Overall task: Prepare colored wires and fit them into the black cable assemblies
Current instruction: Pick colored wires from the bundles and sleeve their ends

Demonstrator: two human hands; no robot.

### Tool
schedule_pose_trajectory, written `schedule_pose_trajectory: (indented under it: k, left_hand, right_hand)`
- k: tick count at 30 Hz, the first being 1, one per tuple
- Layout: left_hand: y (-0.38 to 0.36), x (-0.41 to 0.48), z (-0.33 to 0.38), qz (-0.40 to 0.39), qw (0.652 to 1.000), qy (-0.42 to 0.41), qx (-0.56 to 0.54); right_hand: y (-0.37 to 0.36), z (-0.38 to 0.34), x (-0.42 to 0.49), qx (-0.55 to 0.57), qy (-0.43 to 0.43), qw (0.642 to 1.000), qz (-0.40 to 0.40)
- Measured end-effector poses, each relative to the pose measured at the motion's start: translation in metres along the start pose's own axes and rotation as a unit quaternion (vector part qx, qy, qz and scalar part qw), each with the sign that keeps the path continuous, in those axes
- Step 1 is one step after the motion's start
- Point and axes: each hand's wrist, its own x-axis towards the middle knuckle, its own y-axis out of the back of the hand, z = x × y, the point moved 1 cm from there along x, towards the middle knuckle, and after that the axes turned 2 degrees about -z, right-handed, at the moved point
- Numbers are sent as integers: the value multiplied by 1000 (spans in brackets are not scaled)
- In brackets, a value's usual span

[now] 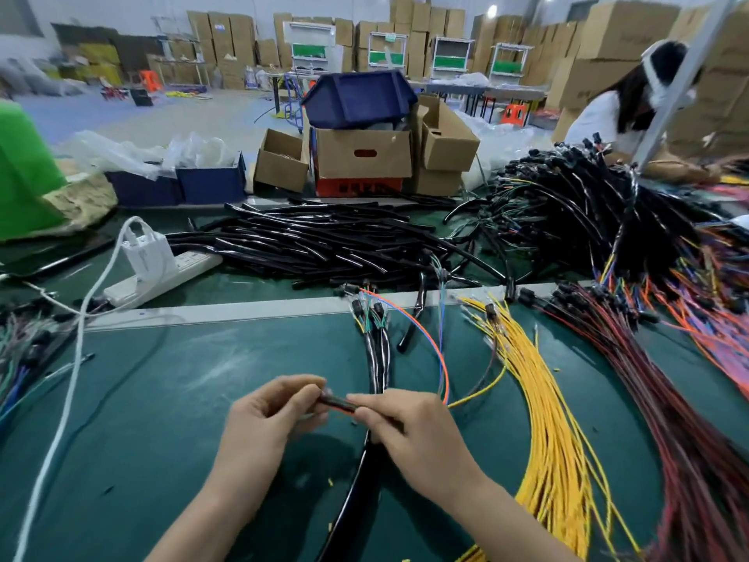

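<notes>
**Warehouse bench, both hands on one black cable end**

Stacked cardboard cartons (409, 30) fill the back of the room, and a second person (604, 111) works at the far right. A green mat (194, 399) covers the bench. On it, at the right, lies a big heap of black cable assemblies (567, 221), with a pile of loose black tubes (316, 241) to its left. Nearer, a fan of red wires (668, 399) lies beside a bundle of yellow wires (555, 419). A white power strip (162, 277) sits at the left.

Low in the middle, the left hand (263, 419) and right hand (413, 432) meet over the mat. Each has thumb and curled fingers pinched on the end of one black cable (360, 480), which runs down between the forearms. A thin orange wire (444, 358) arcs away from the right hand's far side. Motion blur hides the cable's tip.
</notes>
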Motion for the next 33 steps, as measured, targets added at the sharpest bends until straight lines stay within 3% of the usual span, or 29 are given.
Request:
schedule_pose_trajectory:
  k: [3,6,12,22,33]
  left_hand:
    - [-4,-2,-5,28,991,56,-120]
    - [-6,-3,-5,45,982,71,-168]
    - [-9,-10,1,72,994,-13,-76]
    - [-19,-19,7,2,999,-6,-37]
    - [-18,-20,3,19,999,-31,-11]
  right_hand:
    - [-2,4,-1,29,-6,999,28]
    - [-3,6,-1,66,-13,997,31]
    - [-4,7,-3,119,-33,992,42]
    - [0,8,-2,131,-39,991,-5]
    - [1,5,-6,159,-37,987,3]
